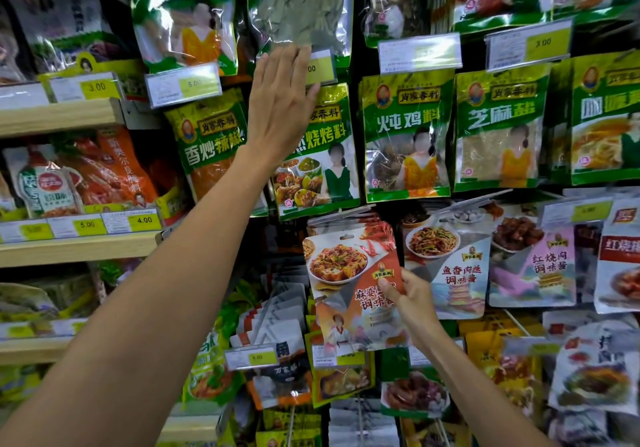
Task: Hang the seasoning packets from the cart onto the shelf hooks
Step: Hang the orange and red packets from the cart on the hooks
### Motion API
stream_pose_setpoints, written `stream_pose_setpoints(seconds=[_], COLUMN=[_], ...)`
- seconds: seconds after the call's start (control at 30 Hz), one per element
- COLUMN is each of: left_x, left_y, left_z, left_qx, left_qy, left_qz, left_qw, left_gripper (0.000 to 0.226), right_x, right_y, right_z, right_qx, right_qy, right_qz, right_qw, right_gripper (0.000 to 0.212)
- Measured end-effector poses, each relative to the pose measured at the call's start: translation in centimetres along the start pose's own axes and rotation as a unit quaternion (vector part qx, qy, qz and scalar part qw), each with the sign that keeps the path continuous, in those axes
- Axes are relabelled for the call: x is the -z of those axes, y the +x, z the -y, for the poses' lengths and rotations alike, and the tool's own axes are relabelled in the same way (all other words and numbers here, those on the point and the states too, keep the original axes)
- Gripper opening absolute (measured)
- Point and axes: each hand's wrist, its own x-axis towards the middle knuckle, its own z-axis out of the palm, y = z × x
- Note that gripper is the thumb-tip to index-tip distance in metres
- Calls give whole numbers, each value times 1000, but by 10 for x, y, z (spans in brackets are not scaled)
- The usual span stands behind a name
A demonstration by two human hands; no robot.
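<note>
My right hand (412,303) pinches a grey and orange seasoning packet (349,284) with a tofu dish on it, held upright in front of the lower hooks. Its hang hole sits at the top, just under a metal shelf hook (341,216). My left hand (282,100) is raised with straight fingers. It lies flat against a green barbecue seasoning packet (322,162) and the price tag (320,69) above it. The cart is out of view.
Green packets hang in rows across the upper hooks, among them a stew chicken packet (407,135). Grey sauce packets (446,259) hang to the right of the held one. Wooden shelves (69,117) with bagged goods stand at the left.
</note>
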Motion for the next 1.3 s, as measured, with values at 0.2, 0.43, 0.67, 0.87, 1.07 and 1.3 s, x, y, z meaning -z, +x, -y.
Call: stream_pose_setpoints(seconds=[0.2,0.43,0.67,0.87,1.07,1.3], left_x=[-3,-5,-6,-3,4,26], left_y=[0,0,0,0,-1,-49], left_z=[-1,-1,0,-2,-4,-42], left_qx=[6,12,13,12,18,-8], left_qy=[3,-1,13,7,-14,-127], left_qz=[-3,-9,7,7,16,-38], left_qw=[1000,1000,1000,1000,1000,991], left_gripper=[53,54,56,55,53,43], right_x=[-7,-17,-26,-32,-29,7], right_y=[6,11,34,41,19,-45], right_z=[2,0,-12,-21,-17,-7], right_qx=[-14,-39,-60,-58,-48,11], right_qy=[-25,-24,-35,-32,-30,-173], right_qz=[-42,-81,-140,-175,-154,-164], right_qw=[999,996,988,982,986,971], right_gripper=[6,13,13,12,8,36])
